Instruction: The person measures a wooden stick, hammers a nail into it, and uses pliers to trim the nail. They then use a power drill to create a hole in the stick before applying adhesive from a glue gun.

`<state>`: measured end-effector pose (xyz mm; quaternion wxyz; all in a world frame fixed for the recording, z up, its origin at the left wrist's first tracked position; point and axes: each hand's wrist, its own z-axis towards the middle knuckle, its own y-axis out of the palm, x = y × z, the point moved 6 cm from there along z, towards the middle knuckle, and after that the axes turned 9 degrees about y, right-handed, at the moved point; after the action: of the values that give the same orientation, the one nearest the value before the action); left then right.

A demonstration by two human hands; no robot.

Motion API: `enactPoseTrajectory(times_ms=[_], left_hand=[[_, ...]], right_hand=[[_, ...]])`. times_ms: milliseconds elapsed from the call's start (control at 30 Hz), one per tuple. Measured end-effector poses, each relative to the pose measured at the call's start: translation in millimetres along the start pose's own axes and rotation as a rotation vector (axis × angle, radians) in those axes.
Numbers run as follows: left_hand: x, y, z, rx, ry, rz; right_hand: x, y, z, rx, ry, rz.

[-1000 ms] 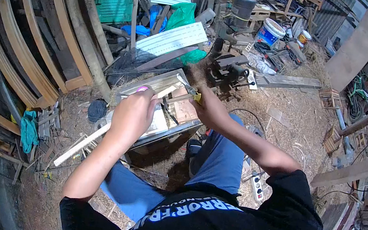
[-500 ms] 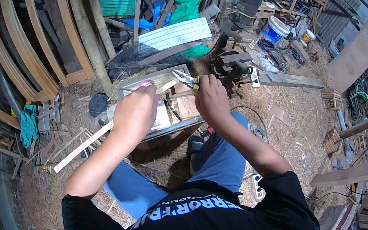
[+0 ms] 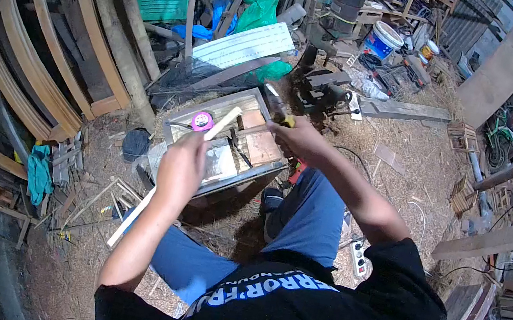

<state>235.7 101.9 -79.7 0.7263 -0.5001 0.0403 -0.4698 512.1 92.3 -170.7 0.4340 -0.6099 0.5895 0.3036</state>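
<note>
My left hand is closed around a thin pale wooden strip, which slants from the box up front to below my wrist. Just past those fingers, a round pink tape measure lies at the box. Gripped in my right hand are pliers with yellow on the handle, their jaws pointing up and away, slightly blurred. Between and beyond both hands stands a wooden box holding wood pieces, a dark tool and a whitish sheet.
Beyond the box stands a dark machine or vise. A power strip lies on the shavings-covered floor right of my knee. Curved wooden frames lean at left; a paint bucket and planks are at the back right.
My left hand has drawn slightly back and down, uncovering the pink tape measure; the strip's lower end has swung right. My right hand has lowered and turned, with the pliers tilting more upward.
</note>
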Motion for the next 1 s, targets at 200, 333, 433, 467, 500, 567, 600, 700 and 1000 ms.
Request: enactPoseTrajectory(times_ms=[200,333,433,467,500,567,600,700,1000], left_hand=[[-16.1,-25.0,-8.5,0.081,0.022,-0.072],[-15.2,-22.4,-11.0,0.028,-0.039,-0.195],[-12.0,-22.4,-12.0,-0.002,-0.056,-0.192],[-14.6,-20.3,-13.1,-0.031,-0.091,-0.220],[-14.8,-20.4,-13.1,-0.035,-0.093,-0.225],[-14.7,-20.3,-12.5,-0.045,-0.097,-0.237],[-10.6,-23.4,-11.4,-0.022,-0.075,-0.222],[0.4,-34.9,-7.1,0.026,-0.039,-0.184],[16.3,-53.3,0.3,0.167,0.129,-0.046]], right_hand=[[18.6,-15.6,0.2,0.031,-0.111,-0.057],[24.0,7.8,-7.1,-0.099,-0.082,-0.173],[5.1,17.9,-30.9,-0.104,-0.028,-0.201],[15.5,21.7,-18.2,-0.147,-0.060,-0.072],[12.9,26.5,-17.8,-0.191,-0.087,0.010],[6.2,35.5,-17.4,-0.276,-0.140,0.174],[-0.5,37.4,-24.6,-0.302,-0.134,0.205],[-22.9,38.9,-45.1,-0.343,-0.186,0.154],[-40.2,46.4,-58.1,-0.231,-0.427,0.103]])
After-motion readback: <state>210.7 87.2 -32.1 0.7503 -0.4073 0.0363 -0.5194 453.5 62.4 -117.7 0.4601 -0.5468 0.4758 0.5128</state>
